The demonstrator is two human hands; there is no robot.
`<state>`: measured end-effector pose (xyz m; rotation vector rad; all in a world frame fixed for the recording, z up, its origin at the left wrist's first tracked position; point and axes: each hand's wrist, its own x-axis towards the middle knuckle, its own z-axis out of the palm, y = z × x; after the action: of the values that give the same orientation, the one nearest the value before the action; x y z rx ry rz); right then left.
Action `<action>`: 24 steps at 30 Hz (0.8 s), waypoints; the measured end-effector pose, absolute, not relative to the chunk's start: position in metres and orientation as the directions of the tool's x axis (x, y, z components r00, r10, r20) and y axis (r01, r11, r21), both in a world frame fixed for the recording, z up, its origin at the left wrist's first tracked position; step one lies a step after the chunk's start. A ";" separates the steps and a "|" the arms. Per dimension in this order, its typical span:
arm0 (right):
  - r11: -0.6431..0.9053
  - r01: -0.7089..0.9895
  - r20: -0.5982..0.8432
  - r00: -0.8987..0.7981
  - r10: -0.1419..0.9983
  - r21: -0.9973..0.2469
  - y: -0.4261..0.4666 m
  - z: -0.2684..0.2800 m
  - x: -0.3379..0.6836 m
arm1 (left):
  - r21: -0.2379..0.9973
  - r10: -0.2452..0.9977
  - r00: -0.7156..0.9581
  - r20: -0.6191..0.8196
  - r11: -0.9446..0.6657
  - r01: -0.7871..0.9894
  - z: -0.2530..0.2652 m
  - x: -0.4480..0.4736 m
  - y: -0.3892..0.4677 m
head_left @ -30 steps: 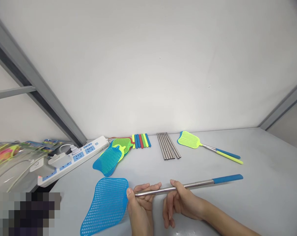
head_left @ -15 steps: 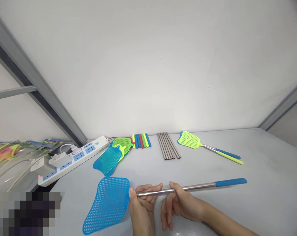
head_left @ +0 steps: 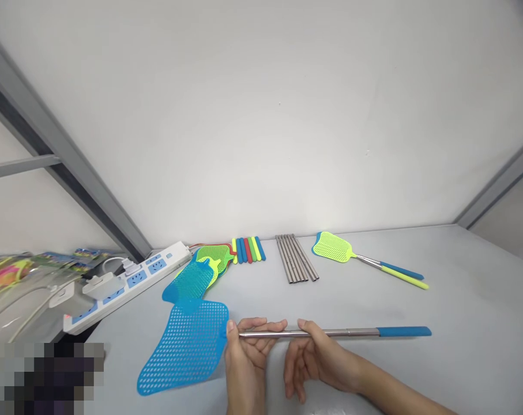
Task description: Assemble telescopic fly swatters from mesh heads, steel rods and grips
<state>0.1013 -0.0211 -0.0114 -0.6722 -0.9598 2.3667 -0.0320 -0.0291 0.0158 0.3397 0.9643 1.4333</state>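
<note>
A blue fly swatter [head_left: 185, 349] lies across both hands, its perforated head to the left and its metal rod running right to a blue grip [head_left: 403, 331]. My left hand [head_left: 250, 357] holds it at the neck, with the thumb pressed beside the base of the head. My right hand [head_left: 319, 357] pinches the middle of the rod between thumb and forefinger, the other fingers curled loosely below. The swatter's head partly overlaps a pile of loose swatter heads [head_left: 189, 279] in blue, yellow, green and red.
Coloured grips [head_left: 248, 249] stand in a row by the wall, beside several metal rods [head_left: 296, 259]. Two whole swatters, the upper one yellow [head_left: 334, 246], lie at the right. A power strip [head_left: 131, 282] with plugs and packaged items [head_left: 23, 282] occupy the left side.
The swatter has turned slightly in my hands: its head has risen in view and its blue grip has dropped, so the rod lies nearly level. Both hands keep their hold.
</note>
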 end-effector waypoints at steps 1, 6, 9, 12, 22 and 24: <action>-0.623 -0.264 -0.261 -0.738 0.622 -0.737 -0.021 -0.009 0.102 | 0.716 0.930 -0.122 -0.346 0.177 -0.675 0.018 -0.033 -0.028; -0.489 -0.377 -0.225 -0.563 0.796 -0.786 -0.017 0.003 0.106 | 0.675 0.942 -0.030 -0.334 0.216 -0.705 0.028 -0.039 -0.026; -0.410 -0.388 -0.221 -0.447 0.867 -0.825 -0.015 0.006 0.108 | 0.634 0.937 -0.004 -0.349 0.233 -0.737 0.032 -0.041 -0.024; -0.379 -0.376 -0.234 -0.379 0.895 -0.846 -0.014 0.007 0.110 | 0.597 0.929 0.007 -0.371 0.244 -0.764 0.033 -0.042 -0.020; -0.374 -0.359 -0.234 -0.376 0.896 -0.855 -0.015 0.009 0.111 | 0.348 0.867 -0.021 -0.498 0.178 -0.920 0.030 -0.055 -0.001; -0.372 -0.353 -0.231 -0.380 0.895 -0.858 -0.016 0.010 0.111 | 0.287 0.853 0.007 -0.521 0.183 -0.940 0.033 -0.058 0.001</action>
<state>0.1109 -0.0158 0.0102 -0.9157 -0.9300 1.8631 -0.0577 0.0010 0.0328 -0.1582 0.6781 1.4116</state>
